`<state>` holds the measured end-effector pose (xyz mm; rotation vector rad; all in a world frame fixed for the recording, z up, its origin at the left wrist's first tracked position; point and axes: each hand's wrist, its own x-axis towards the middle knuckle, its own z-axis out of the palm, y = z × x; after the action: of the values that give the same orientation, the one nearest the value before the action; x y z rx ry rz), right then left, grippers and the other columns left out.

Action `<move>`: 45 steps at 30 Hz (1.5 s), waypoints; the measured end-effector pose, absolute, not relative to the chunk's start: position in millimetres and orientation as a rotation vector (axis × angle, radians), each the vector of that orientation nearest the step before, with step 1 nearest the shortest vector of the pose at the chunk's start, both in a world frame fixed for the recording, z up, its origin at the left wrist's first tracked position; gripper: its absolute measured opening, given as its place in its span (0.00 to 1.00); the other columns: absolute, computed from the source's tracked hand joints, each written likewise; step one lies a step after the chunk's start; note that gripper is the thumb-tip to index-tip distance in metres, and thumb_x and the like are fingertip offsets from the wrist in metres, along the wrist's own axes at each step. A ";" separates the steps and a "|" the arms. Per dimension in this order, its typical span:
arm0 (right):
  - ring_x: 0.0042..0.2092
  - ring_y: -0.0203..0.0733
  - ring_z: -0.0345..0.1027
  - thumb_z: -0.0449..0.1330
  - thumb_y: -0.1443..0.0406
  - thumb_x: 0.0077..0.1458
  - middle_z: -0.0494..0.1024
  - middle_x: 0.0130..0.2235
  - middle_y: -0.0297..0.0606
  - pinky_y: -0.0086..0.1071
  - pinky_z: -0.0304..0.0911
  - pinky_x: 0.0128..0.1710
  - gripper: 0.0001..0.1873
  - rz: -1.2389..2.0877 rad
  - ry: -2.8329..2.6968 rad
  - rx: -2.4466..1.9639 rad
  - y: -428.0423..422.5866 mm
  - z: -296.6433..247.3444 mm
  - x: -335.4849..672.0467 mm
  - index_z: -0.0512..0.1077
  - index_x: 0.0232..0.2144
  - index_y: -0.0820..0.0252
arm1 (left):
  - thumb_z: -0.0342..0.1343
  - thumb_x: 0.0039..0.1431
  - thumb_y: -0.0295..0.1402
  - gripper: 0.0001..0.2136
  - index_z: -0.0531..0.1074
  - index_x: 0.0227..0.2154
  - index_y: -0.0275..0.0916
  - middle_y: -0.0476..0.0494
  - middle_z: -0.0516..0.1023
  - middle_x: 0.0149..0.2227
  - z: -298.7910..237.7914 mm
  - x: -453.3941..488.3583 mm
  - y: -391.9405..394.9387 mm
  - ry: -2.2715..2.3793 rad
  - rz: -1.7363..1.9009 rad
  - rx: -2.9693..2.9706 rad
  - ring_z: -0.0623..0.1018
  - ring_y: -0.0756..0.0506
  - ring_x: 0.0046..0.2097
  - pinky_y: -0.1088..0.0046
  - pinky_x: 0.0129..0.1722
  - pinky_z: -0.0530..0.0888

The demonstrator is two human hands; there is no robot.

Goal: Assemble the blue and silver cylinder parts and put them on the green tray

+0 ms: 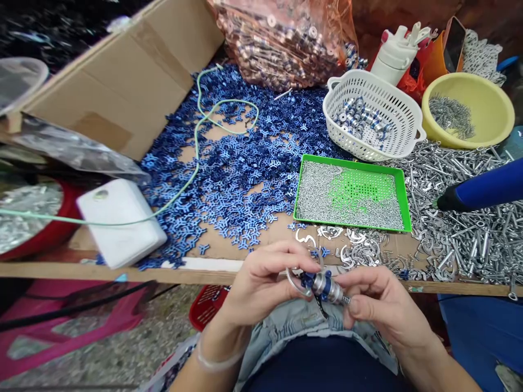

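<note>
My left hand (261, 286) and my right hand (382, 302) meet above my lap, both gripping a small assembly (322, 288). It has a silver metal cylinder with blue three-armed parts at one end, and a thin silver ring (295, 283) sits at its left side. My fingers hide part of it. Just beyond my hands, loose silver C-shaped clips (351, 250) lie on the board. A heap of blue three-armed pieces (229, 179) spreads further left, and a green tray (351, 164) of small silver parts stands beyond the clips.
A white perforated basket (370, 90) holds silver-and-blue cylinders. Right of it are a yellow bowl (461, 81) of springs, a heap of silver rods (461, 239) and a blue-handled tool (478, 188). A pale green cord (196, 158) crosses the blue pieces. The board's front edge (122, 275) runs below them.
</note>
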<state>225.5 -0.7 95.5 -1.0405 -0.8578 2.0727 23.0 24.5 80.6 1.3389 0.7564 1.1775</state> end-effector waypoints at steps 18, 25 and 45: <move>0.37 0.35 0.72 0.64 0.67 0.49 0.78 0.32 0.29 0.32 0.66 0.39 0.13 1.464 -1.248 -1.123 -10.9 79.4 197.9 0.62 0.33 0.53 | 0.52 0.56 0.42 0.08 0.69 0.30 0.45 0.54 0.61 0.19 85.4 79.1 9.8 0.353 1.283 0.299 0.64 0.53 0.23 0.74 0.30 0.69; 0.45 0.40 0.67 0.62 0.68 0.49 0.71 0.41 0.37 0.40 0.62 0.46 0.17 0.100 -1.198 -1.236 69.3 103.9 282.1 0.67 0.42 0.53 | 0.51 0.57 0.38 0.04 0.67 0.32 0.45 0.56 0.56 0.18 67.8 64.9 21.3 0.550 1.410 0.548 0.51 0.55 0.18 0.84 0.15 0.52; 0.24 0.34 0.69 0.60 0.67 0.42 0.73 0.28 0.32 0.32 0.66 0.26 0.07 0.497 -1.203 -0.942 146.9 123.6 301.0 0.68 0.29 0.57 | 0.54 0.54 0.44 0.12 0.67 0.27 0.39 0.50 0.64 0.20 22.6 78.3 23.3 0.921 1.122 1.032 0.65 0.48 0.25 0.73 0.25 0.63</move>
<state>301.0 146.9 123.6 -0.9421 -1.2034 0.4966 78.3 23.3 22.6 1.0318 0.9213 1.1221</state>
